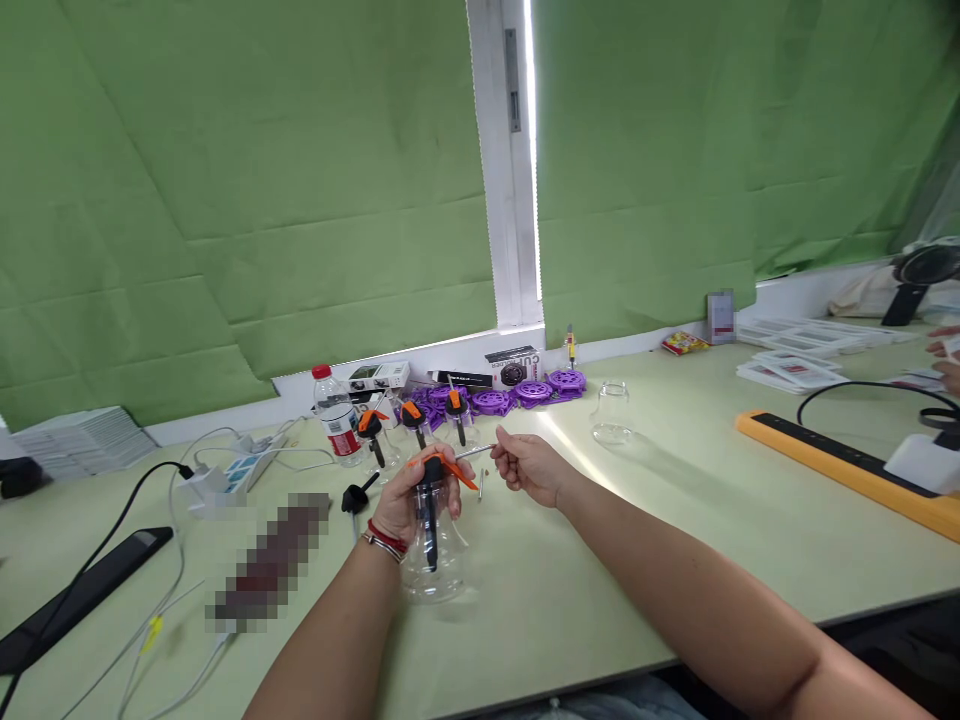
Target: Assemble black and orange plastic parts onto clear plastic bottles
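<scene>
My left hand point(405, 500) is wrapped round the neck of a clear glass bottle point(439, 575) with a black and orange top point(435, 468) and a black tube inside. The bottle stands on the table near the front edge. To its right, my right hand point(525, 465) pinches a thin metal rod point(478, 452), whose other end reaches the orange part of the top. Small metal pieces point(481, 485) lie just behind the bottle. A black nozzle piece point(357, 498) rests to the left of my left hand.
Several bottles with orange and black tops point(414, 418), a water bottle point(337, 420) and purple parts point(493, 402) stand behind. A glass jar point(613, 415) is at right. Cables, a power strip point(251, 465) and a dark tablet point(90, 590) lie left. Another person's hand point(949, 360) shows far right.
</scene>
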Demonstrator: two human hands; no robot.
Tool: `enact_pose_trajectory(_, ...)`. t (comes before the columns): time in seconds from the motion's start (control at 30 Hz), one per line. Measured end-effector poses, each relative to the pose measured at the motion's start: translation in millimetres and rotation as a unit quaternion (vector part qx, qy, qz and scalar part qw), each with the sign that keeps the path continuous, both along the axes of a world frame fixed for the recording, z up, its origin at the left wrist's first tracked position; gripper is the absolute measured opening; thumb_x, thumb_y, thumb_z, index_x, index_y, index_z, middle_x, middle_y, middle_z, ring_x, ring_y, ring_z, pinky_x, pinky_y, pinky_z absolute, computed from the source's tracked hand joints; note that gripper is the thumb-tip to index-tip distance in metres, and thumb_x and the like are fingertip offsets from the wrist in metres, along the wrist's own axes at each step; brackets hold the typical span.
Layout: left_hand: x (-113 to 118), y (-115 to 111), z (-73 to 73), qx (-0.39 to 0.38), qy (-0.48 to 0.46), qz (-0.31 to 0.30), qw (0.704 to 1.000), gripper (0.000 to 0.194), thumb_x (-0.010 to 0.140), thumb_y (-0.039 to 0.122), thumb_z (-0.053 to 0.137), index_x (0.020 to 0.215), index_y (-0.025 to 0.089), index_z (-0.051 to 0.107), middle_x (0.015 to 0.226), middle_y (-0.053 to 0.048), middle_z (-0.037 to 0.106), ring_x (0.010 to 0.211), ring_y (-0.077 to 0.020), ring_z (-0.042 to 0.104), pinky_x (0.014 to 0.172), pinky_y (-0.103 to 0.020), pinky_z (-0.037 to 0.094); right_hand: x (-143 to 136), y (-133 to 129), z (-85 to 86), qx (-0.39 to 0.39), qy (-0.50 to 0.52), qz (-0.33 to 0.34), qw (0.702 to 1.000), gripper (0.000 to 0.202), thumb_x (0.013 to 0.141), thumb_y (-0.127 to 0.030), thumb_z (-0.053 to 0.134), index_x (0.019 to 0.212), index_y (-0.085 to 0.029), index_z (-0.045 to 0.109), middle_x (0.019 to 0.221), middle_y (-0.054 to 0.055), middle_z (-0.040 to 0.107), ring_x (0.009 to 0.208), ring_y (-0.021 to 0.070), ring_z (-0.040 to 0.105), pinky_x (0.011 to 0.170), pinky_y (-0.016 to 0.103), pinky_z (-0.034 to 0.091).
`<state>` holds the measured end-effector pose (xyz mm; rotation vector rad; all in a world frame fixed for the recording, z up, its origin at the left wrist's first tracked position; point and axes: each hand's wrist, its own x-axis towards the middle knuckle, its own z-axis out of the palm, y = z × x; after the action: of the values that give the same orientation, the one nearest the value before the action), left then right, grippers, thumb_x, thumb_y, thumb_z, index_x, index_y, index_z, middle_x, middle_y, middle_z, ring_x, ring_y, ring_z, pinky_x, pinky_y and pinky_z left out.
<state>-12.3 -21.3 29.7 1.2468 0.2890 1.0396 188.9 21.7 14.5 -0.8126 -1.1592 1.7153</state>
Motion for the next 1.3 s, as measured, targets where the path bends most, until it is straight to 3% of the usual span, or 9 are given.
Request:
enact_pose_trajectory(0.07, -0.4, 0.8, -1.1, 0.001, 0.008, -0.009, 1.0, 0.038, 0.076, 0.045, 0.054, 0.098, 0.014, 0.05, 0.095, -0.013, 0.062, 0.055, -0.0156, 0.061, 0.052, -0.028, 0.046, 0.4, 0.3, -0.2, -0.003, -0.014, -0.002, 1.0, 0.04, 0.069, -0.052, 0.066, 0.064, -0.014, 0.054, 0.045, -0.005, 0.046, 0.039, 0.0046, 0.035, 0.041, 0.021, 0.024)
enact_pose_trajectory(0.2, -1.0, 1.6, -2.4, -0.002, 0.004, -0.008, 1.0, 0.036, 0.075, 0.043, 0.054, 0.097, 0.014, 0.05, 0.096, -0.013, 0.062, 0.056, -0.0157, 0.061, 0.052, -0.027, 0.046, 1.9, 1.2, -1.2, 0.004, 0.011, 0.019, 1.0, 0.032, 0.066, -0.041, 0.072, 0.067, -0.014, 0.055, 0.053, -0.002, 0.054, 0.043, 0.0054, 0.04, 0.043, 0.021, 0.028)
enact_pose_trajectory(0.37, -0.1, 0.9, -1.9, -0.009, 0.003, -0.017, 1.0, 0.037, 0.075, 0.043, 0.056, 0.097, 0.014, 0.051, 0.095, -0.013, 0.063, 0.056, -0.0162, 0.062, 0.052, -0.027, 0.047, 3.2, 3.5, -3.0, -0.023, -0.004, 0.017, 1.0, 0.035, 0.071, -0.046, 0.067, 0.065, -0.014, 0.054, 0.047, -0.004, 0.049, 0.039, 0.0053, 0.037, 0.041, 0.021, 0.026)
enact_pose_trajectory(0.47, 0.1, 0.6, -1.4, -0.01, 0.01, -0.01, 1.0, 0.037, 0.074, 0.043, 0.056, 0.096, 0.014, 0.051, 0.094, -0.013, 0.063, 0.055, -0.0162, 0.061, 0.051, -0.028, 0.047, 3.9, 3.6, -2.3, -0.005, 0.024, 0.028, 0.999, 0.027, 0.066, -0.036, 0.072, 0.068, -0.014, 0.055, 0.055, -0.002, 0.055, 0.044, 0.0058, 0.042, 0.044, 0.021, 0.03)
enact_pose_trajectory(0.6, -0.7, 1.2, -2.0, -0.012, 0.016, -0.005, 1.0, 0.037, 0.074, 0.044, 0.057, 0.095, 0.014, 0.051, 0.095, -0.013, 0.064, 0.055, -0.0159, 0.061, 0.052, -0.028, 0.047, 4.5, 3.7, -1.8, -0.042, -0.012, 0.033, 0.999, 0.03, 0.072, -0.042, 0.066, 0.068, -0.014, 0.056, 0.051, -0.002, 0.053, 0.041, 0.006, 0.04, 0.041, 0.021, 0.027)
enact_pose_trajectory(0.73, -1.7, 2.5, -3.2, -0.011, 0.017, -0.013, 1.0, 0.038, 0.075, 0.044, 0.056, 0.097, 0.014, 0.051, 0.096, -0.014, 0.063, 0.056, -0.0164, 0.062, 0.052, -0.028, 0.047, 4.8, 5.3, -3.3, -0.008, 0.009, 0.035, 0.999, 0.023, 0.068, -0.033, 0.071, 0.071, -0.014, 0.057, 0.054, -0.002, 0.055, 0.043, 0.0058, 0.042, 0.043, 0.021, 0.03)
enact_pose_trajectory(0.9, -1.8, 2.4, -3.2, -0.012, 0.019, -0.018, 1.0, 0.037, 0.075, 0.044, 0.055, 0.097, 0.014, 0.051, 0.096, -0.014, 0.063, 0.057, -0.0166, 0.062, 0.052, -0.028, 0.047, 5.0, 5.8, -3.6, -0.032, -0.023, 0.02, 0.999, 0.031, 0.071, -0.043, 0.067, 0.068, -0.013, 0.057, 0.05, -0.002, 0.053, 0.039, 0.0053, 0.039, 0.039, 0.021, 0.025)
enact_pose_trajectory(1.1, -0.7, 1.1, -1.2, -0.018, 0.012, -0.013, 1.0, 0.038, 0.074, 0.045, 0.057, 0.096, 0.014, 0.051, 0.095, -0.012, 0.062, 0.055, -0.0156, 0.061, 0.051, -0.027, 0.047, 5.5, 4.8, -2.9, 0.037, 0.034, 0.016, 0.999, 0.033, 0.056, -0.032, 0.08, 0.076, -0.015, 0.06, 0.062, -0.001, 0.061, 0.05, 0.0071, 0.05, 0.051, 0.023, 0.038)
enact_pose_trajectory(1.3, -1.9, 0.6, 0.0, -0.028, 0.003, 0.002, 1.0, 0.038, 0.074, 0.044, 0.056, 0.096, 0.013, 0.052, 0.094, -0.013, 0.063, 0.055, -0.0157, 0.061, 0.051, -0.027, 0.047, 2.0, 8.4, -7.2, 0.093, 0.013, -0.034, 0.995, 0.036, 0.053, -0.037, 0.08, 0.076, -0.015, 0.063, 0.065, -0.001, 0.063, 0.054, 0.0087, 0.054, 0.058, 0.026, 0.043)
